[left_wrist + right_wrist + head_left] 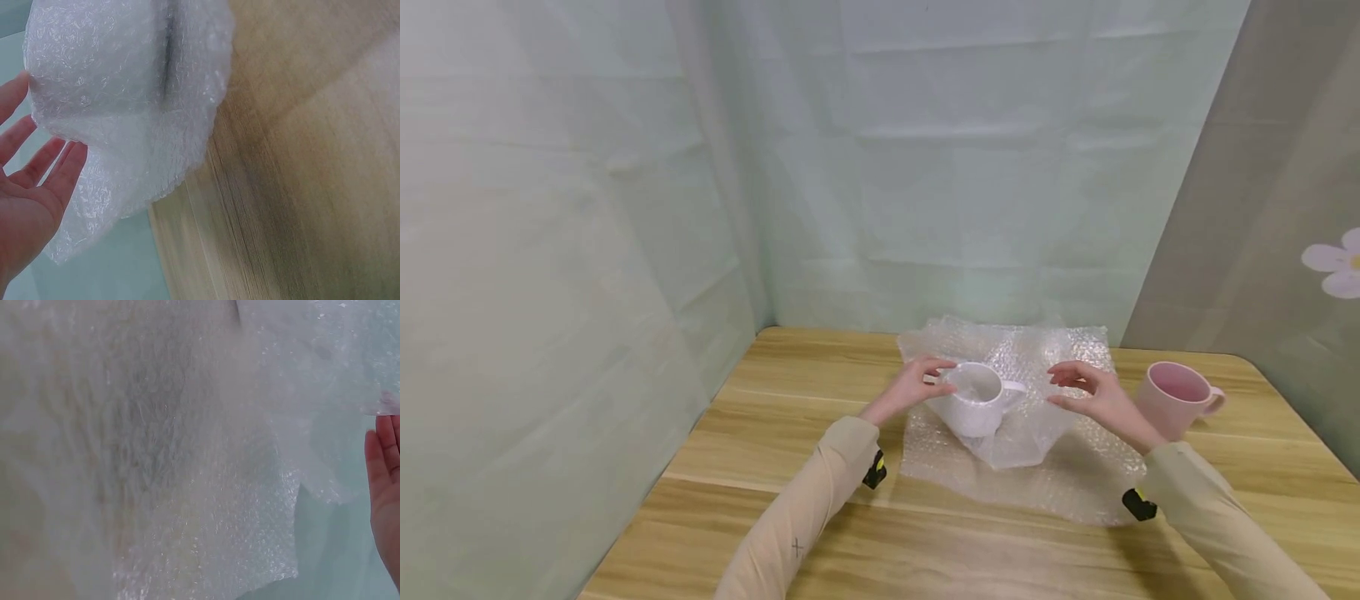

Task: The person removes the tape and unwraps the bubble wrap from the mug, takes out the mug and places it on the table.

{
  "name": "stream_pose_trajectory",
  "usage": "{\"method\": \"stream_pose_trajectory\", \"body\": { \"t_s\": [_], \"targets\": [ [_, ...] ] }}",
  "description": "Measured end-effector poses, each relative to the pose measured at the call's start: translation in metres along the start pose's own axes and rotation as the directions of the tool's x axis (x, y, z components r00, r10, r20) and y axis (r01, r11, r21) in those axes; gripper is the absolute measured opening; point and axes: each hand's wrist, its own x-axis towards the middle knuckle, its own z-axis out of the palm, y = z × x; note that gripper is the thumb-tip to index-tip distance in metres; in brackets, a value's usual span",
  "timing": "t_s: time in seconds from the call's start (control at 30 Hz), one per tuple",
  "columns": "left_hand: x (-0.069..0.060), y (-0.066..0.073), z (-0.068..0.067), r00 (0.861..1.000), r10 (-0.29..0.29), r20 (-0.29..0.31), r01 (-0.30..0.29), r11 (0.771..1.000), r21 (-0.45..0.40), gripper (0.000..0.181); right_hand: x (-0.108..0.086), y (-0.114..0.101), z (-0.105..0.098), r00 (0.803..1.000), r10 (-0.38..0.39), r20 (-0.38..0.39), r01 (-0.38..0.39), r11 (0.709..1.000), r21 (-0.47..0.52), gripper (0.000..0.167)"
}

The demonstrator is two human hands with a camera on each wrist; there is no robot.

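A white mug (973, 419) stands upright on a sheet of bubble wrap (958, 477), its handle toward the right. Part of the wrap lies up against the mug's left side and front. My left hand (917, 386) is at the mug's left rim, fingers spread and lightly bent. In the left wrist view, the fingertips of the left hand (37, 187) touch the edge of the wrap around the mug. My right hand (1097, 398) is right of the mug handle, thumb and fingers apart. In the right wrist view, the right hand's (387, 481) fingertips meet a wrap edge.
A pink mug (1168, 404) stands at the right, partly behind my right forearm, with its handle pointing right. The wooden table (760, 433) carries everything. Pale green cloth (940, 183) hangs behind the table and along its left side.
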Motion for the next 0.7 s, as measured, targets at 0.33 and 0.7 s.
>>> {"method": "stream_pose_trajectory", "body": {
  "t_s": [0.33,0.7],
  "targets": [
    [-0.003,0.000,0.000,0.999,-0.034,0.006,0.035,0.999,-0.038,0.048,-0.007,0.005,-0.009,0.982,-0.135,0.133,0.117,0.984,0.134,0.048],
    [-0.002,0.000,0.000,0.999,-0.054,-0.004,0.054,0.998,-0.039,0.046,-0.024,0.017,-0.027,0.965,-0.102,0.243,0.079,0.991,0.104,0.055]
  ]
}}
